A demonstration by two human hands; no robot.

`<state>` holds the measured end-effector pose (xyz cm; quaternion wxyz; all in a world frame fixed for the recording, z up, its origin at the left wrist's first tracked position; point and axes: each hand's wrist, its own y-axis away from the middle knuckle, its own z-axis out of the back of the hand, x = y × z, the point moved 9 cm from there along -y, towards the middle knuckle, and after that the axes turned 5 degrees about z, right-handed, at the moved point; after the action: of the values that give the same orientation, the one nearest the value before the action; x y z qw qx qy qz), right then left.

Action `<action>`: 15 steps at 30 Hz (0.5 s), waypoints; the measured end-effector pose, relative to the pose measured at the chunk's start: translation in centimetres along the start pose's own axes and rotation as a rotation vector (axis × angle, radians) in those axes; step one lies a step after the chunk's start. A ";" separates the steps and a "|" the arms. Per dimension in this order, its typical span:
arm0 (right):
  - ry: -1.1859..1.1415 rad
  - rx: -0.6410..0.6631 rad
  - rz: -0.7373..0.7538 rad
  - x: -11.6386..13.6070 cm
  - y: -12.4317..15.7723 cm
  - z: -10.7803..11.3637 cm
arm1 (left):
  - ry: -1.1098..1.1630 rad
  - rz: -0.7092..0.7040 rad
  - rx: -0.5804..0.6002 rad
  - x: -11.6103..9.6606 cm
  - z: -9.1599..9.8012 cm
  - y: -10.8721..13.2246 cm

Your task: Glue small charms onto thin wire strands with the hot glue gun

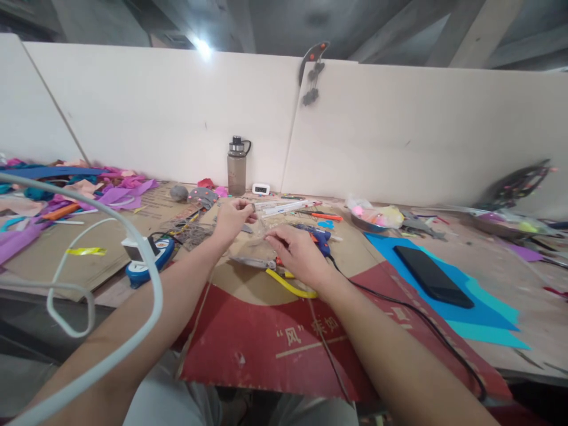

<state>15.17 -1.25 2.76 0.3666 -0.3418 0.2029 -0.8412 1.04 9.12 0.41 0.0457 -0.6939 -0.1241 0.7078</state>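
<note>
My left hand (234, 220) is above the cardboard, its thumb and fingers pinched together. To its right, my right hand (295, 249) is also pinched, a short gap away. Something thin and clear seems to lie between the fingertips, too blurred to name. Behind the right hand is a blue glue gun (320, 238) with a black cord, partly hidden. A bent yellow strip (290, 286) lies under that hand. Close beyond the fingers are pens in a clear sleeve (284, 207) and an orange pen (328, 217). A tangle of grey wire or thread (195, 232) lies beside the left wrist.
A red and brown cardboard sheet (248, 343) covers the table before me. To the right, a black phone (432, 276) rests on blue sheets (483, 310). A bottle (236, 168) stands at the white partition (155, 112). A white cable (153, 278) loops across the left foreground.
</note>
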 end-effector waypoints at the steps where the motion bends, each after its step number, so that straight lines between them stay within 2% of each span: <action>1: -0.026 0.004 0.023 0.7 0.1 0.0 | 0.036 0.009 -0.055 0.2 0.9 -0.5; 3: -0.083 0.016 0.065 2.0 0.3 0.2 | 0.156 0.016 -0.151 0.6 2.6 -1.3; 6: -0.143 0.085 0.127 3.5 0.5 -0.2 | 0.315 0.035 -0.227 1.0 4.3 -2.0; 9: -0.118 0.225 0.152 3.4 0.6 -1.1 | 0.346 0.037 -0.192 0.8 4.3 -2.2; 11: -0.049 0.311 0.084 1.5 0.6 -1.5 | 0.284 0.004 -0.130 0.3 3.5 -1.9; 12: 0.000 0.314 0.014 -0.1 0.5 -1.2 | 0.243 -0.021 -0.103 0.0 3.0 -1.7; 13: 0.064 0.265 -0.099 -2.2 0.5 -0.2 | 0.204 -0.049 -0.082 -0.3 2.6 -1.5; 15: 0.205 0.025 -0.325 -6.4 0.9 3.3 | 0.140 -0.102 -0.048 -0.8 1.8 -1.1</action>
<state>21.11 2.72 1.78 0.2075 -0.2780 0.1707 -0.9222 -0.79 9.81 1.47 0.0733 -0.7352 -0.1728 0.6513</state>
